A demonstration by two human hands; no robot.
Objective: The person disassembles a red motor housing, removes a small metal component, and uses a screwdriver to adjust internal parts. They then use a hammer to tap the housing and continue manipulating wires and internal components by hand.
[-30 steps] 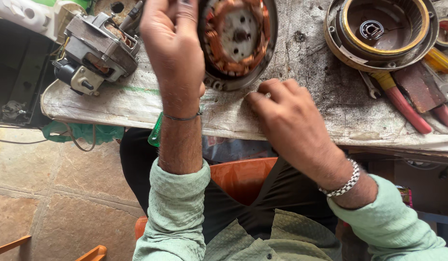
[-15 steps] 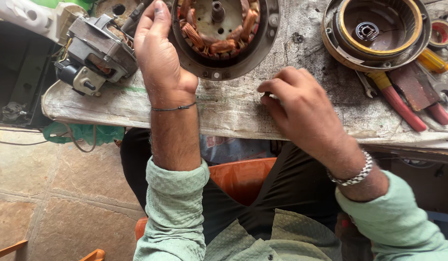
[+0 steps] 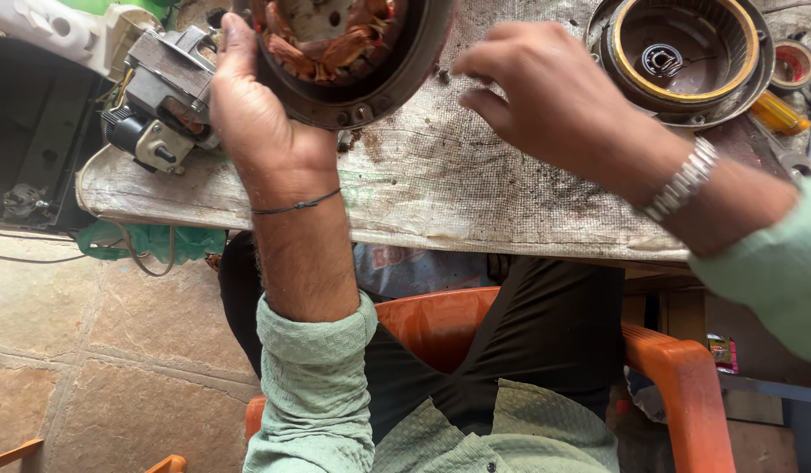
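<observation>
Left hand point(image 3: 270, 131) back-up, forearm extended forward, fingers curled in a closed grip; right hand point(image 3: 554, 101) raised, fingers point(image 3: 489, 61) loosely spread and bent, holding nothing, wrist angled inward.

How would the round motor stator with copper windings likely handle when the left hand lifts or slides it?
The stator is probably heavy for its size: a metal ring packed with copper coils. It looks rigid. Its round rim might roll if stood on edge. The left hand grips its rim.

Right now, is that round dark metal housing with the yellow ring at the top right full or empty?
Empty: the round dark metal housing lies open side up, its bare floor showing only a small central hub.
</observation>
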